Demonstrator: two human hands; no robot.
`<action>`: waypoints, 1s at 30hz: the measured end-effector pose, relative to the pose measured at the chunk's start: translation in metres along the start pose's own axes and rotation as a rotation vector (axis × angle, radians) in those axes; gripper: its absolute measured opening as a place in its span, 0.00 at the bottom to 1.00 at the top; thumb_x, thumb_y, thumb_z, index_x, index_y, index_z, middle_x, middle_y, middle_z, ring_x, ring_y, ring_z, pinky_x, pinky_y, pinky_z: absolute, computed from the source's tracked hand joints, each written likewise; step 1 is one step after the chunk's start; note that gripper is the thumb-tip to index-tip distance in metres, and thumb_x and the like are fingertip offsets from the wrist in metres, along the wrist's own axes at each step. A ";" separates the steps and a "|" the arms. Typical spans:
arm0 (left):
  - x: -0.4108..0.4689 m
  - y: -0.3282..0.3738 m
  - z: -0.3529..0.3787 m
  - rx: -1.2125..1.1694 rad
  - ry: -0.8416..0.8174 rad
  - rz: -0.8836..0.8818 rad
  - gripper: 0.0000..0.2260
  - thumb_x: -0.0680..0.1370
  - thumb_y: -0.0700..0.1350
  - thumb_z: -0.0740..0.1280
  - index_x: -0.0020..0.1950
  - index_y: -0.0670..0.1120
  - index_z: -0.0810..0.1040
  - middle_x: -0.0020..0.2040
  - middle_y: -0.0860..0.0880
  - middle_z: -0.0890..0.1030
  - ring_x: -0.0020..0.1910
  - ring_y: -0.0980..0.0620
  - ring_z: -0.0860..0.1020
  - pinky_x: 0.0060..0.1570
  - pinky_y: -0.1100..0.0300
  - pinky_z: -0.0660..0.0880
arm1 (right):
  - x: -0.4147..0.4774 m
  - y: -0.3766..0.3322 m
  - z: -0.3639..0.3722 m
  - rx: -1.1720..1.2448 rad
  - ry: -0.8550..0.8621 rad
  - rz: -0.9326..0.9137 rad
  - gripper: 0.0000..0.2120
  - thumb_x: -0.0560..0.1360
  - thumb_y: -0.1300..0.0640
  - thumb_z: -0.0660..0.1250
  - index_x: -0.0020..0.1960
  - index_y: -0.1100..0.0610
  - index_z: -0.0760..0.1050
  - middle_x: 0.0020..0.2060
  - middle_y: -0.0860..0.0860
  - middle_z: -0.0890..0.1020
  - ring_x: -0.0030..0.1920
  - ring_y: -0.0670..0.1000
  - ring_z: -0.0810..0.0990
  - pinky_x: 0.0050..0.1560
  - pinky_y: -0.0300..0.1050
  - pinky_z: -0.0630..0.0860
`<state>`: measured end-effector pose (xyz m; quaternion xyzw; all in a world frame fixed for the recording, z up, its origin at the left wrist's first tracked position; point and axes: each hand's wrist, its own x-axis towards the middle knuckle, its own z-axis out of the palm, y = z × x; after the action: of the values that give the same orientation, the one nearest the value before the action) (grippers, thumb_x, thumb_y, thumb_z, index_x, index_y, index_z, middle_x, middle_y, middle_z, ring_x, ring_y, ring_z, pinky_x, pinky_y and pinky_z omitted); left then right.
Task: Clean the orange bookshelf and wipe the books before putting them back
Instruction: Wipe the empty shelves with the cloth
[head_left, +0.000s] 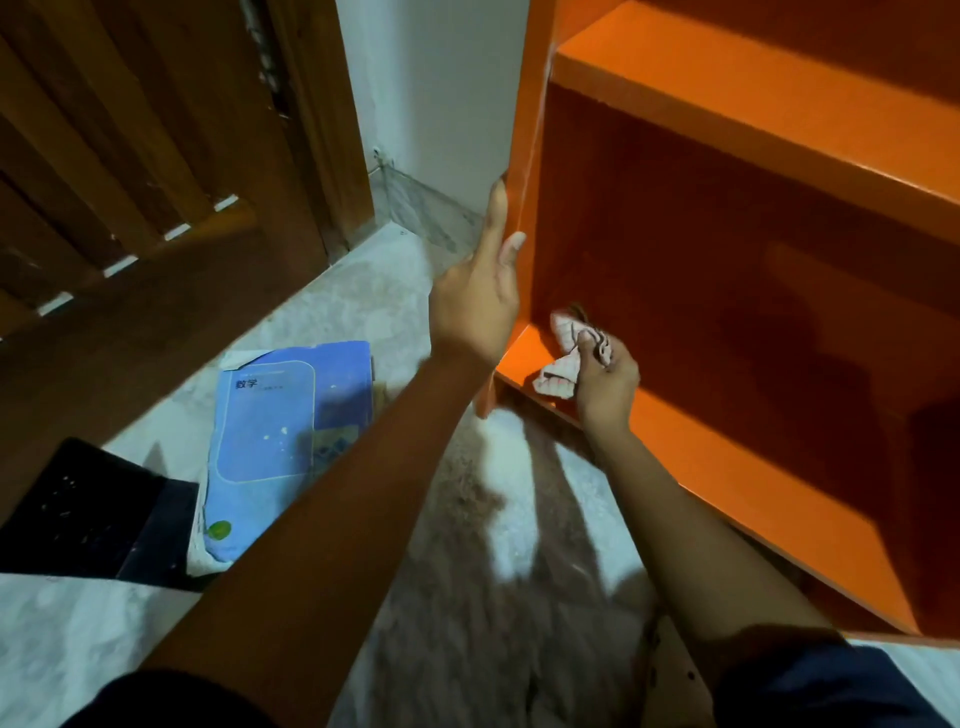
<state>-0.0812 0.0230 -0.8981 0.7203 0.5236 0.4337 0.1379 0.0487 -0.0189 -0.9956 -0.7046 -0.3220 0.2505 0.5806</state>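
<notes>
The orange bookshelf fills the right side, and the shelves in view hold no books. My left hand holds its left side panel, fingers on the outside and thumb on the front edge. My right hand grips a crumpled pink-and-white cloth at the left end of the lowest shelf, close to the inner corner. A blue book lies flat on the floor to the left of the shelf, on top of other books or papers.
A dark wooden door stands at the left, with a white wall between it and the shelf. The floor is pale marble. A black object lies at the lower left beside the books.
</notes>
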 end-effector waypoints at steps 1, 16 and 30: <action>0.001 -0.001 0.001 0.005 0.010 0.002 0.24 0.81 0.53 0.50 0.76 0.49 0.54 0.40 0.37 0.81 0.40 0.35 0.78 0.41 0.50 0.72 | 0.004 -0.003 0.007 0.000 -0.009 0.025 0.06 0.78 0.59 0.64 0.42 0.53 0.75 0.37 0.50 0.77 0.42 0.50 0.73 0.43 0.44 0.68; 0.002 -0.007 0.001 -0.034 -0.009 0.030 0.23 0.82 0.54 0.52 0.76 0.47 0.57 0.31 0.40 0.76 0.33 0.39 0.77 0.37 0.52 0.70 | -0.038 -0.015 0.032 0.125 -0.176 0.168 0.16 0.78 0.64 0.62 0.66 0.64 0.71 0.54 0.56 0.79 0.47 0.45 0.82 0.35 0.20 0.68; -0.016 -0.036 -0.008 -0.417 -0.190 -0.034 0.18 0.81 0.43 0.59 0.72 0.51 0.66 0.45 0.38 0.81 0.34 0.51 0.75 0.34 0.64 0.70 | -0.095 -0.027 0.027 0.207 -0.393 0.373 0.07 0.78 0.59 0.62 0.53 0.63 0.75 0.29 0.56 0.81 0.24 0.58 0.80 0.23 0.53 0.79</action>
<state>-0.1113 0.0223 -0.9246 0.7049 0.4193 0.4603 0.3397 -0.0387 -0.0693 -0.9770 -0.6267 -0.2659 0.5160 0.5199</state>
